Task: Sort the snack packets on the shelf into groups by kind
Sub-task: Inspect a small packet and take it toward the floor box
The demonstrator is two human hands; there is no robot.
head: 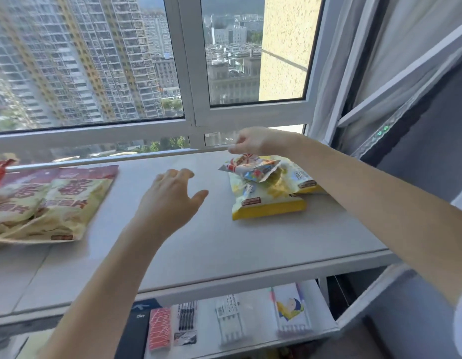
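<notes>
— Where were the snack packets?
— Cream-and-red packets (43,203) lay at the shelf's (198,242) left; yellow packets (266,198) at its right.
— And the hands?
— The right hand (253,141) pinched a small white packet (250,167) resting on the yellow ones. The left hand (170,198) hovered with relaxed fingers, holding nothing.

Tower blocks (77,60) are seen through the window (188,73) at twelve o'clock. Pen packs (184,323) and a red box (160,329) are laid at six o'clock.
</notes>
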